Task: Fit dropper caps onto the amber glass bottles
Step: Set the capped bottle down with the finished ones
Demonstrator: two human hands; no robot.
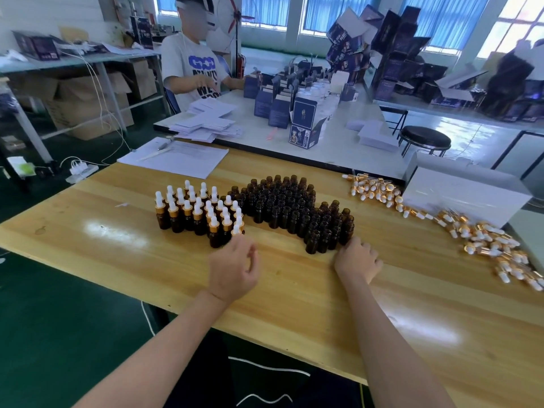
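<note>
The open amber bottles (294, 210) stand in a dense cluster at the middle of the wooden table (117, 237). Immediately left of that cluster stands a group of capped bottles (200, 212) with gold collars and white bulbs. Just in front of this group, left of the cluster's near edge, the left hand (232, 273) hovers with fingers loosely curled and thumb apart, gripping nothing, its fingertips beside the nearest capped bottle. At the cluster's near right corner the right hand (357, 260) rests on the table, fingers tucked under; whether it holds anything cannot be told. Right of the cluster, loose dropper caps (482, 242) lie strewn along a white box (465, 195).
</note>
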